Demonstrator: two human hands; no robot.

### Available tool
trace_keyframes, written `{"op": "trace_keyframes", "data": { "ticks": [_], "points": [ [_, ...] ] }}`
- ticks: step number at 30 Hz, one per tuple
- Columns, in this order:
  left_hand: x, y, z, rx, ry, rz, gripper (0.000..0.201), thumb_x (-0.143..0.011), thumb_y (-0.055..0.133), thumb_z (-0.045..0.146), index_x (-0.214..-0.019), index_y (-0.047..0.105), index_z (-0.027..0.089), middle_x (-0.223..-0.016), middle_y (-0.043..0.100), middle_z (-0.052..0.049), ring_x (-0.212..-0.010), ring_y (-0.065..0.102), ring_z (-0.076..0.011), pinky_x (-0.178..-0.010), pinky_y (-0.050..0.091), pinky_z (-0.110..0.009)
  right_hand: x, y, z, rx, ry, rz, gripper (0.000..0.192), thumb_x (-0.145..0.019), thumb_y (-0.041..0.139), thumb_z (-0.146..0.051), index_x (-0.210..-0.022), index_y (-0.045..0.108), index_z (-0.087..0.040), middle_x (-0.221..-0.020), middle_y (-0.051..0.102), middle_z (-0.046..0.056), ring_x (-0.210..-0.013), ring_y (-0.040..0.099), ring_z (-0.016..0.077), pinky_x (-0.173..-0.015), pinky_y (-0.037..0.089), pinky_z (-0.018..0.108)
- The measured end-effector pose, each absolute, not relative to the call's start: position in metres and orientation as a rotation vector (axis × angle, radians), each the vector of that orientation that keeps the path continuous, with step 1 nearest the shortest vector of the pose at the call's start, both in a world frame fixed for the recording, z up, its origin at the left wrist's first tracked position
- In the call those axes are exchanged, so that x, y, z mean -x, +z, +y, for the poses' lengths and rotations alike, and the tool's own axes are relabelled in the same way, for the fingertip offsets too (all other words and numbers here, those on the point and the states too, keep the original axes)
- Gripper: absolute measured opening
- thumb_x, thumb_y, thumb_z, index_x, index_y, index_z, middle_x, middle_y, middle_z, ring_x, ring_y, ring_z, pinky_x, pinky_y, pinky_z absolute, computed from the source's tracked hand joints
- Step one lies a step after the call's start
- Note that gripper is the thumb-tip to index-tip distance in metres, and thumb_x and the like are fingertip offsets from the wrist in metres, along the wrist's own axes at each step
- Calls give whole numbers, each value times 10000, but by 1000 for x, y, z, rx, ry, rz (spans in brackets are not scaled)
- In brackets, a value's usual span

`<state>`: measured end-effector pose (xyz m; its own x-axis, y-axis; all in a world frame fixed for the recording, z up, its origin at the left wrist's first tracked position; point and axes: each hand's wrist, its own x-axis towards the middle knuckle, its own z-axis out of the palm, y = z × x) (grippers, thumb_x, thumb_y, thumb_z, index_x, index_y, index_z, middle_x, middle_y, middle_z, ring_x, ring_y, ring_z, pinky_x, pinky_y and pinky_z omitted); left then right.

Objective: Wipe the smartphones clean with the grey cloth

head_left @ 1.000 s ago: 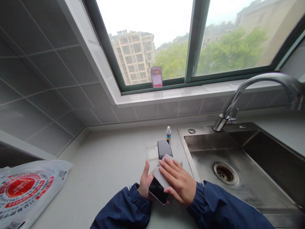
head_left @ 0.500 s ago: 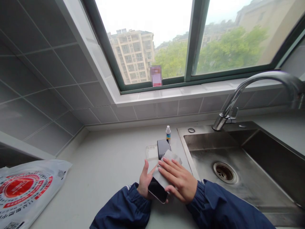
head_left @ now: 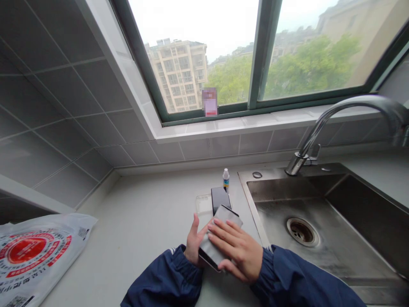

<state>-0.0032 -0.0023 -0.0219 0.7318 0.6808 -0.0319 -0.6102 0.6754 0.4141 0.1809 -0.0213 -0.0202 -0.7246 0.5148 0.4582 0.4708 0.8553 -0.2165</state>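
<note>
A smartphone (head_left: 208,259) lies tilted in my left hand (head_left: 193,244), which grips it from the left side and below with the thumb sticking up. A grey cloth with a zigzag edge (head_left: 211,249) covers most of its screen, leaving dark strips at the top and bottom ends. My right hand (head_left: 240,250) rests on the cloth, fingers extended and pressing it against the screen, thumb near the lower edge. Just beyond, a second dark phone (head_left: 220,197) lies on the counter beside a clear phone case (head_left: 203,204). Behind them stands a small white-capped bottle (head_left: 226,178).
To the right is a steel sink (head_left: 254,209) with a chrome faucet (head_left: 315,128) arching over it. A white plastic bag with red print (head_left: 41,247) lies on the counter (head_left: 143,213) at the left. A window (head_left: 204,121) spans the back wall.
My right hand has slid the cloth down and slightly left along the phone, uncovering its top end and covering more of the lower screen. My left hand has hardly moved.
</note>
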Motion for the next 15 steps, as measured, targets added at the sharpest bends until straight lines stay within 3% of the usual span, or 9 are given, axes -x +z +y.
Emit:
{"op": "trace_keyframes", "data": {
  "ticks": [5, 10, 13, 15],
  "points": [
    [5, -21, -3, -410, 591, 126, 829, -848, 96, 752, -1511, 202, 267, -1375, 509, -187, -947, 664, -308, -918, 417, -579, -192, -19, -8, 854, 64, -2448, 572, -1012, 349, -440, -1467, 390, -95, -1534, 352, 146, -1459, 223, 312, -1145, 303, 515],
    [1, -22, -3, -366, 734, 177, 863, -869, 147, 738, -1398, 445, 126, -1222, 618, -182, -1040, 636, -265, -984, 418, -422, -178, -20, -27, 793, 72, -2510, 642, -1000, 341, -521, -1478, 370, -93, -1553, 313, 135, -1462, 195, 336, -1157, 271, 525],
    [1, -23, -2, -324, 748, 241, 824, -894, 183, 711, -1306, 551, 99, -1070, 677, -129, -911, 660, -186, -855, 470, -267, -169, -21, -39, 691, 92, -2559, 679, -980, 334, -594, -1461, 404, -119, -1554, 323, 101, -1463, 204, 319, -1174, 247, 503],
    [1, -23, -2, -386, 748, 282, 798, -906, 181, 696, -1290, 573, 116, -1004, 688, -96, -859, 662, -176, -786, 480, -248, -168, -21, -41, 661, 103, -2573, 667, -982, 331, -594, -1453, 418, -129, -1549, 336, 89, -1461, 219, 304, -1181, 240, 485]
  ]
}}
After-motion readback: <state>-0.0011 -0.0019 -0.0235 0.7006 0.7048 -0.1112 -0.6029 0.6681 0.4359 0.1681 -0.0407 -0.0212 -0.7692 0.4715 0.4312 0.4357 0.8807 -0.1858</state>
